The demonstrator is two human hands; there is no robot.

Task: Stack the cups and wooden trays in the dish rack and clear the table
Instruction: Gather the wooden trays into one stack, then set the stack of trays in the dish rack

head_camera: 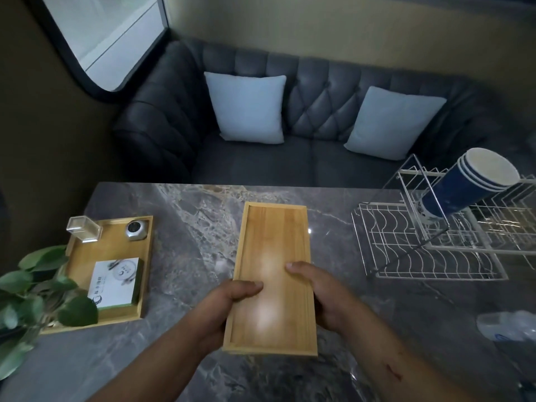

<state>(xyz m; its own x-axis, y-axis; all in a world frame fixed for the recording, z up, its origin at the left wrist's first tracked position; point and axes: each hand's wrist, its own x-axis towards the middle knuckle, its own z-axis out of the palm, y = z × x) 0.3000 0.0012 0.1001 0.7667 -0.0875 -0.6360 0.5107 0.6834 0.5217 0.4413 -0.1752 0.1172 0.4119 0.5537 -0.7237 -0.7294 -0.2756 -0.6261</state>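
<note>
While both hands grasp it by its long sides, the left hand point(229, 303) and the right hand point(322, 294), the long rectangular wooden tray point(275, 256) is above the grey marble table point(188, 227). The stacked blue paper cups point(467, 184) lie tilted in the white wire dish rack point(429, 250) on the right.

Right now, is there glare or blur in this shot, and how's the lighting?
Head view: dim; the window is washed out; soft glare patches sit on the wooden tray held by the left hand and right hand; the plastic bag at the right edge looks blurred.
</note>
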